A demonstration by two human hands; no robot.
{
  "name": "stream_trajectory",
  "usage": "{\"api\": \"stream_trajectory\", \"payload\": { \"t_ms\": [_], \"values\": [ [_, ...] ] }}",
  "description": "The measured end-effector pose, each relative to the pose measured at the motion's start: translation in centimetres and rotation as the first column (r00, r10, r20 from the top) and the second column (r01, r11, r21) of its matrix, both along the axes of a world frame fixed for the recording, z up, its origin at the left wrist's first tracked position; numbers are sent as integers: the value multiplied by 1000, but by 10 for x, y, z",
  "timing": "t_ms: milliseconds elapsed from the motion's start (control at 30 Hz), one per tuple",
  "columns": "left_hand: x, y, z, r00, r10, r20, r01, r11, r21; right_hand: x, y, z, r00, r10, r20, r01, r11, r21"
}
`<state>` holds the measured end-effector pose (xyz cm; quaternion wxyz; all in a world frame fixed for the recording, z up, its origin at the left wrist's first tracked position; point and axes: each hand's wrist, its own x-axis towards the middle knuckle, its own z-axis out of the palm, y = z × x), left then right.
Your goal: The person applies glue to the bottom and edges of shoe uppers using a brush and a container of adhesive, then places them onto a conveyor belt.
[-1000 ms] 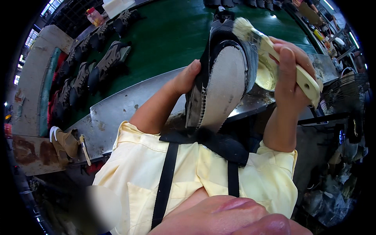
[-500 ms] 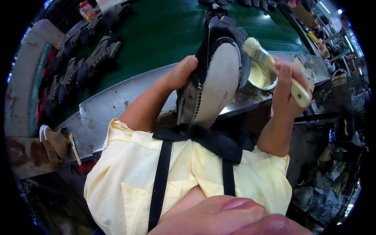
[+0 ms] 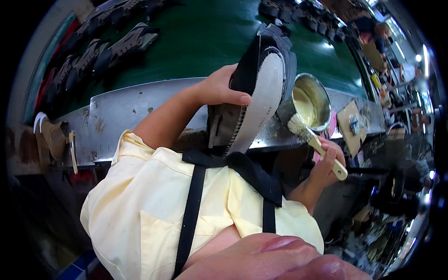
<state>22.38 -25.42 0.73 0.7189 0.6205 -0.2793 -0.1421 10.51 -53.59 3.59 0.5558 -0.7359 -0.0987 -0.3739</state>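
Observation:
My left hand (image 3: 217, 89) is wrapped round the side of a dark shoe upper (image 3: 246, 67), its thumb lying along the stitched edge. The shoe is tilted with its pale fabric underside (image 3: 267, 86) turned up toward me and its toe pointing away. In my right hand (image 3: 329, 162) is a flat paintbrush (image 3: 313, 141), gripped by its light handle. Its cream bristles are at the near edge of a metal pot (image 3: 323, 95), which holds pale yellow paste (image 3: 303, 103). Whether the bristles touch the pot is unclear.
A green belt (image 3: 200, 42) runs beyond the metal ledge (image 3: 140, 105). Several dark shoe uppers (image 3: 123, 46) lie on it at left, others at the far right. A second brush (image 3: 73, 151) and a brown shoe piece (image 3: 51, 140) sit at the left, cardboard (image 3: 349, 126) right of the pot.
My right hand has brought the brush down and toward me, from beside the shoe to the pot's near edge. My left thumb now lies lower on the shoe. The view has shifted slightly.

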Motion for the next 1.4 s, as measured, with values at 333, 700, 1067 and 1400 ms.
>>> {"api": "stream_trajectory", "payload": {
  "t_ms": [333, 700, 1067, 1400],
  "values": [
    [-7, 31, 40, 810, 541, 227, -581, 795, 176, -4, -28, -6, 1000, 14, 27, -17, 995, 102],
    [-42, 12, 59, 671, 426, 607, -712, 600, 366, 54, 39, 48, 835, 335, 436, -278, 941, -192],
    [-43, 17, 52, 653, 411, 636, -701, 646, 302, 94, 85, 67, 716, 503, 484, -395, 863, -314],
    [-36, 30, 48, 661, 507, 554, -723, 628, 288, 89, 57, 45, 803, 216, 556, -134, 974, -185]
  ]
}}
